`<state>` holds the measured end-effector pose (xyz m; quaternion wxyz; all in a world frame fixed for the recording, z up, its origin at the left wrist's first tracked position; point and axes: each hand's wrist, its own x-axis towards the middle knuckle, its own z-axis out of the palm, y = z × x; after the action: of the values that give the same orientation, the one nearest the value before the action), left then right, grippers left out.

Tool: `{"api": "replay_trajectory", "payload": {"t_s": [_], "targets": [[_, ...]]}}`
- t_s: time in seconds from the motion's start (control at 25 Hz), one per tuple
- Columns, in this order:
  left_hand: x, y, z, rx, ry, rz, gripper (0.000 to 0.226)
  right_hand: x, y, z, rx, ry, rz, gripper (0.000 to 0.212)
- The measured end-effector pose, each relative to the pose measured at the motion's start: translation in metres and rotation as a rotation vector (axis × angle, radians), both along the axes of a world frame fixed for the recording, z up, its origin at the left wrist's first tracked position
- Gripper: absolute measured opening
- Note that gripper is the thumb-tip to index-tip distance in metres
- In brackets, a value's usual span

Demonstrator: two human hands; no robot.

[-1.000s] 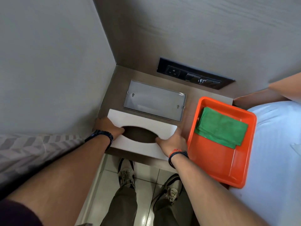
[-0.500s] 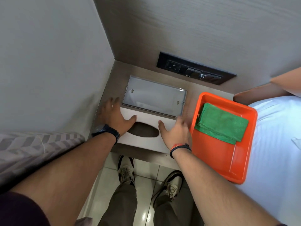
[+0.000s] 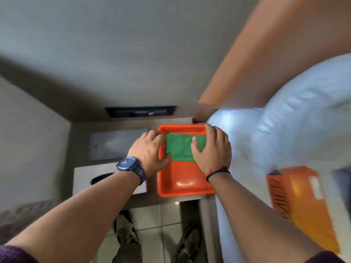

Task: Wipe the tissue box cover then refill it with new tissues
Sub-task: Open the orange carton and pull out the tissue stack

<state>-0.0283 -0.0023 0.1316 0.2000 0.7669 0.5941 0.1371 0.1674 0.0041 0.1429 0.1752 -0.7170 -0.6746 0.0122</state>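
Observation:
The white tissue box cover [image 3: 85, 175] with its dark oval slot lies at the shelf's near left edge, partly hidden by my left forearm. A folded green cloth [image 3: 180, 147] lies in the far half of an orange tray [image 3: 182, 186]. My left hand [image 3: 150, 154] reaches over the tray's left rim, fingers spread, touching the cloth's left edge. My right hand [image 3: 212, 150] lies flat over the cloth's right side, fingers apart. Neither hand has closed on the cloth. The picture is blurred by motion.
A clear plastic base plate [image 3: 115, 143] lies on the shelf behind the cover. A black socket panel [image 3: 140, 112] sits in the back wall. A white bed [image 3: 284, 130] is at the right, with an orange packet [image 3: 302, 205] on it. Walls close in on the left and back.
Both hands have left the tissue box cover and moved right to the green cloth in the orange tray. The view has swung right, bringing the orange packet into sight.

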Motion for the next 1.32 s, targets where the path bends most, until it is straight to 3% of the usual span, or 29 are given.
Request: {"api": "replay_trajectory", "payload": {"t_s": [0.2,0.28,0.36,0.48,0.64,0.8,0.96,1.04,1.16,1.32], "targets": [[0.173,-0.014,0.04,0.02,-0.152,-0.221,0.038,0.162,-0.049,0.051,0.203,-0.018,-0.251,0.029],[0.247,-0.033,0.055,-0.104,-0.221,-0.165,0.039,0.229,-0.079,0.061,0.204,-0.001,-0.411,0.031],[0.308,-0.051,0.063,-0.339,-0.243,0.03,0.05,0.286,-0.108,0.059,0.073,0.091,-0.587,0.037],[0.36,-0.073,0.061,-0.743,-0.433,0.411,0.093,0.33,-0.132,0.043,-0.362,0.39,-0.726,0.051],[0.382,-0.084,0.036,-0.967,-0.66,0.573,0.092,0.336,-0.139,0.021,-0.7,0.72,-0.565,0.058],[0.381,-0.091,0.03,-0.908,-0.803,0.587,0.095,0.328,-0.142,0.013,-0.623,0.772,-0.492,0.045],[0.372,-0.089,0.071,-0.657,-0.811,0.469,0.103,0.312,-0.134,0.056,-0.411,0.801,-0.424,0.037],[0.358,-0.081,0.113,-0.521,-0.86,0.367,0.101,0.3,-0.122,0.1,-0.241,0.809,-0.366,0.032],[0.331,-0.051,0.192,-0.303,-0.871,0.164,0.1,0.282,-0.086,0.184,-0.034,0.783,-0.242,0.045],[0.278,-0.004,0.34,0.088,-0.84,-0.014,0.096,0.244,-0.028,0.334,0.239,0.715,-0.062,0.044]]}}
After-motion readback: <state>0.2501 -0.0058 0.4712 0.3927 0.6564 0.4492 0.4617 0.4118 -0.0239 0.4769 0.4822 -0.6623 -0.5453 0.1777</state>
